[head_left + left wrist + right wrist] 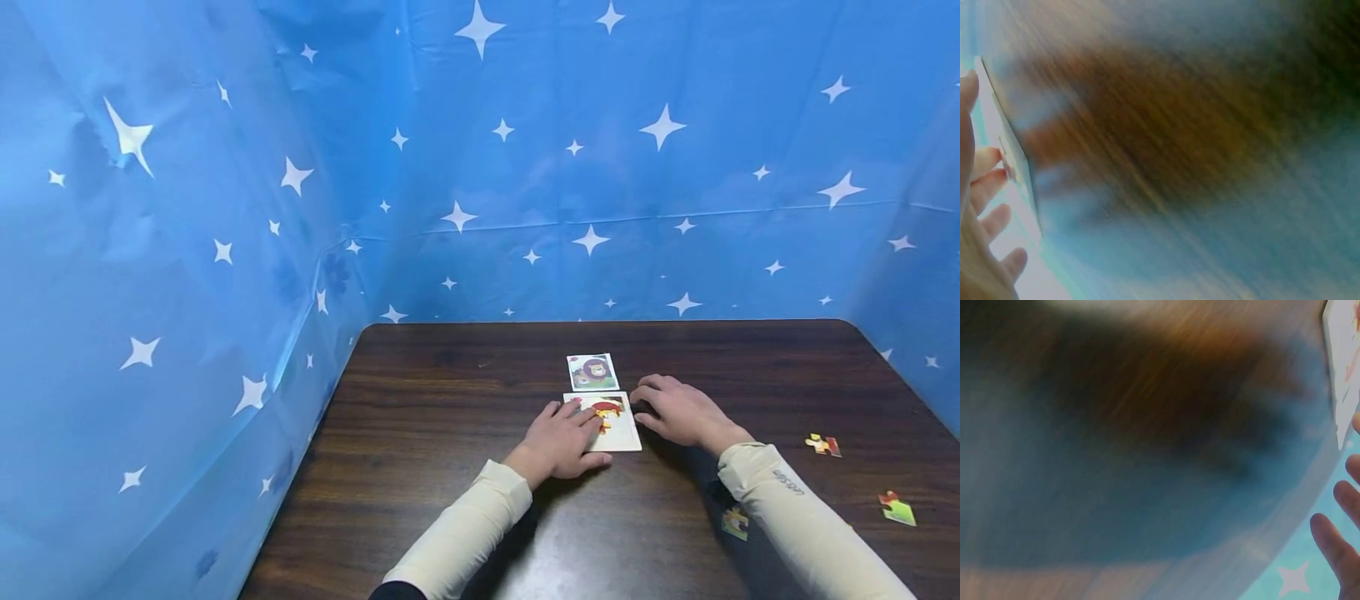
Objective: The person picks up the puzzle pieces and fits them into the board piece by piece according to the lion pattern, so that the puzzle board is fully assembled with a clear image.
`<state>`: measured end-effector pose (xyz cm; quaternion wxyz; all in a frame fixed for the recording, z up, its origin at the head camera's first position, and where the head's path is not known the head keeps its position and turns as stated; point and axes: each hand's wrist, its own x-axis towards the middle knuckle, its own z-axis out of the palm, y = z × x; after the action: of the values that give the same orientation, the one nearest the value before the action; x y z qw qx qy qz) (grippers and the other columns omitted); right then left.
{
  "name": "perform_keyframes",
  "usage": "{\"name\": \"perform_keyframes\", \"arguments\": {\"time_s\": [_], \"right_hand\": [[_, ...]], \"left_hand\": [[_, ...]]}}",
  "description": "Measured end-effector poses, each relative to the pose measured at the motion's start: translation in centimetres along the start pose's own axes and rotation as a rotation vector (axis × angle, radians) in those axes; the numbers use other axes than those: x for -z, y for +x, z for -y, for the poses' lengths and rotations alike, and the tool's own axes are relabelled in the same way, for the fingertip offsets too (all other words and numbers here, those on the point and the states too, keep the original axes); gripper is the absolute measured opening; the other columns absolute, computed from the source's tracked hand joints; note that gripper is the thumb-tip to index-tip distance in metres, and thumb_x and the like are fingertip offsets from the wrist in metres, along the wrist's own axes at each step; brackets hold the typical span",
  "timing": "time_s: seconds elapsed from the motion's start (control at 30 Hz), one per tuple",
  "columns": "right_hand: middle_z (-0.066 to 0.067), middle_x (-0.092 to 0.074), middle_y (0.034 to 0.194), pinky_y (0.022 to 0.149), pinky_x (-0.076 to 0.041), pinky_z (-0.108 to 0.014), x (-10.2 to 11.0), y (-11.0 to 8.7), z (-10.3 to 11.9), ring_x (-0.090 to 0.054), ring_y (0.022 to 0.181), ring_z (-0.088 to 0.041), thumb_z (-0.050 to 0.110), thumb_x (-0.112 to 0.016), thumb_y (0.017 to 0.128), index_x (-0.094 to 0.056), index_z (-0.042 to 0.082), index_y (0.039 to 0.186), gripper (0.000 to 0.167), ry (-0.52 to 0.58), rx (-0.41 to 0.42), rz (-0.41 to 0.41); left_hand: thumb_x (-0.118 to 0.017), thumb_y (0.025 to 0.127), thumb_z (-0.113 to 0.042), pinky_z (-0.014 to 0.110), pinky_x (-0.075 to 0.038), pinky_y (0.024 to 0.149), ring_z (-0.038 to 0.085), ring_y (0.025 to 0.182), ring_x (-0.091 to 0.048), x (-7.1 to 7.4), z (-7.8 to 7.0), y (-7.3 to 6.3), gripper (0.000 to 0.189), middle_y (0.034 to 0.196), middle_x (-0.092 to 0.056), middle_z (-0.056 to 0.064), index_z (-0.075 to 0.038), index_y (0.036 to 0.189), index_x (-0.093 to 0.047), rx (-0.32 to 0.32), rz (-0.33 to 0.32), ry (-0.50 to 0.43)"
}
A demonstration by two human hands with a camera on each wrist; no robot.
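Observation:
A white puzzle board lies on the dark table, with red and yellow puzzle pieces set on its upper part. My left hand rests over the board's left side, fingers spread across it and thumb along the near edge. At the board's right edge is my right hand, its fingers loosely bent and nothing seen in them. The left wrist view shows the board edge-on beside the left fingers. In the right wrist view, the right fingers appear below the board's corner.
Just beyond the board lies a picture card with a lion on it. To the right are loose puzzle pieces: a yellow and red one, a green one, and another beside the right sleeve. A blue starred curtain borders the table.

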<state>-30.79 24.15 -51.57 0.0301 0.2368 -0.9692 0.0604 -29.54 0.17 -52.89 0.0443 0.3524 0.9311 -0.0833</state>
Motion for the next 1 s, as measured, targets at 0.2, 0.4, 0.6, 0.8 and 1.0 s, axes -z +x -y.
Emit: {"name": "perform_keyframes", "arguments": {"time_s": [0.2, 0.4, 0.6, 0.8, 1.0], "right_hand": [[-0.018, -0.063, 0.127, 0.095, -0.051, -0.057, 0.0, -1.1, -1.3, -0.061, 0.117, -0.038, 0.026, -0.069, 0.096, -0.071, 0.011, 0.116, 0.025, 0.002, -0.020, -0.014], [-0.019, -0.063, 0.128, 0.094, -0.051, -0.057, 0.3, -1.7, -2.0, -0.061, 0.117, -0.039, 0.025, -0.068, 0.096, -0.071, 0.011, 0.117, 0.025, -0.003, -0.034, -0.003], [-0.021, -0.063, 0.129, 0.095, -0.051, -0.058, 0.6, -2.2, -2.4, -0.062, 0.117, -0.040, 0.025, -0.068, 0.097, -0.071, 0.011, 0.117, 0.025, -0.011, -0.044, 0.009], [-0.021, -0.062, 0.130, 0.095, -0.051, -0.058, 0.8, -2.0, -2.3, -0.061, 0.118, -0.040, 0.026, -0.067, 0.098, -0.072, 0.011, 0.117, 0.025, -0.012, -0.040, 0.007], [-0.020, -0.062, 0.129, 0.094, -0.051, -0.058, 0.6, -1.4, -1.7, -0.061, 0.117, -0.039, 0.027, -0.067, 0.097, -0.072, 0.013, 0.115, 0.023, 0.003, -0.035, 0.004]], "left_hand": [[-0.036, 0.100, -0.069, 0.042, -0.028, 0.123, 0.019, 0.155, -0.028, -0.3, 0.2, 0.1, 0.067, 0.162, -0.038, -0.011, -0.030, 0.155, -0.042, 0.006, 0.008, -0.021], [-0.037, 0.100, -0.068, 0.042, -0.028, 0.123, 0.020, 0.154, -0.029, -0.5, 0.5, 0.2, 0.067, 0.162, -0.039, -0.009, -0.029, 0.154, -0.042, 0.008, 0.009, -0.067], [-0.037, 0.101, -0.067, 0.050, -0.037, 0.117, 0.023, 0.151, -0.035, -0.4, 0.6, 0.3, 0.066, 0.162, -0.039, -0.010, -0.029, 0.155, -0.042, 0.021, 0.009, -0.131], [-0.041, 0.101, -0.066, 0.057, -0.040, 0.112, 0.025, 0.150, -0.037, 0.0, 0.3, 0.6, 0.066, 0.162, -0.039, -0.010, -0.028, 0.155, -0.042, 0.021, 0.026, -0.178], [-0.038, 0.101, -0.067, 0.053, -0.040, 0.113, 0.023, 0.148, -0.040, 0.3, 0.3, 0.9, 0.067, 0.160, -0.042, -0.008, -0.026, 0.154, -0.044, 0.001, 0.044, -0.156]]}}
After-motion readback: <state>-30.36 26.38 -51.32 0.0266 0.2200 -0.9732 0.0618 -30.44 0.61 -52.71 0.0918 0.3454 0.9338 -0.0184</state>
